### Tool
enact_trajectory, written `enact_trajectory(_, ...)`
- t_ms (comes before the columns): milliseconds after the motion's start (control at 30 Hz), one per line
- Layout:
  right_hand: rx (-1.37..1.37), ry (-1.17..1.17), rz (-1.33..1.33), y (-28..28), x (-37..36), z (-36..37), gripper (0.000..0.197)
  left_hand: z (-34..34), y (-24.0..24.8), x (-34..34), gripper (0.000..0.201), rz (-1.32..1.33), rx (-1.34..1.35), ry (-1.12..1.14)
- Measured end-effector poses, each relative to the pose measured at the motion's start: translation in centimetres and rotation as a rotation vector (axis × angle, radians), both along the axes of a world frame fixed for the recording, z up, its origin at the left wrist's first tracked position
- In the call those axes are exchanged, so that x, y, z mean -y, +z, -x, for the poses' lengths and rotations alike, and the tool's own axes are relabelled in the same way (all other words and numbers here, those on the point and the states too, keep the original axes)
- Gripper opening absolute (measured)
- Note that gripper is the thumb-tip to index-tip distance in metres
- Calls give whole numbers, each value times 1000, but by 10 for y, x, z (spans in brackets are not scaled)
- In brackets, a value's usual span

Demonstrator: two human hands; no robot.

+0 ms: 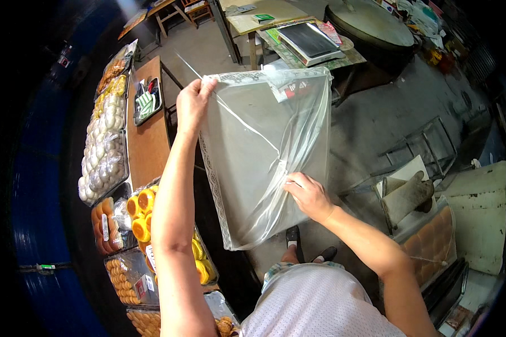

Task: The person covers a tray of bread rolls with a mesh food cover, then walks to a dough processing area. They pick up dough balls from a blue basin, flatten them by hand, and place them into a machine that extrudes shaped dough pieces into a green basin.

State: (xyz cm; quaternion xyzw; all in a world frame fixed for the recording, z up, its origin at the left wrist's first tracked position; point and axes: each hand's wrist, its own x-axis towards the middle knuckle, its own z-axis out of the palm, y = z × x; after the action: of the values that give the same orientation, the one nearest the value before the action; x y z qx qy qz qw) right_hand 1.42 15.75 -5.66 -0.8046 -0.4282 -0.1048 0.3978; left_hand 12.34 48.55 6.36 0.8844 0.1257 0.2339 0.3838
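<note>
A large see-through sheet (242, 151) with a whitish lace-patterned border hangs spread in front of me, above the floor. My left hand (193, 105) is closed on its upper left corner. Lower and to the right, my right hand (309, 195) pinches a gathered bunch of the sheet near its middle, and folds fan out from these fingers. A thin pale strip or cord runs from the left hand across the sheet to the gathered part. Through its upper right shows a printed white and red patch; I cannot tell whether it is on the sheet or behind it.
Left, a brown table (147, 135) bears a black tray (148, 102), beside bagged white buns (104, 143) and yellow round buns (142, 216). A low table (351, 56) and a large round lidded vessel (371, 22) stand ahead. Right are a metal frame (427, 146) and bagged bread (430, 238).
</note>
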Motion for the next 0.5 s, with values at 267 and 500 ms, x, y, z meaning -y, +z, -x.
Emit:
enact_trajectory(267, -12, 44, 106, -7, 47, 20, 13, 4, 5, -57, 30, 755, 405, -52)
enact_trajectory(500, 16, 17, 132, -8, 66, 22, 12, 24, 39, -22, 32, 1090, 265, -249)
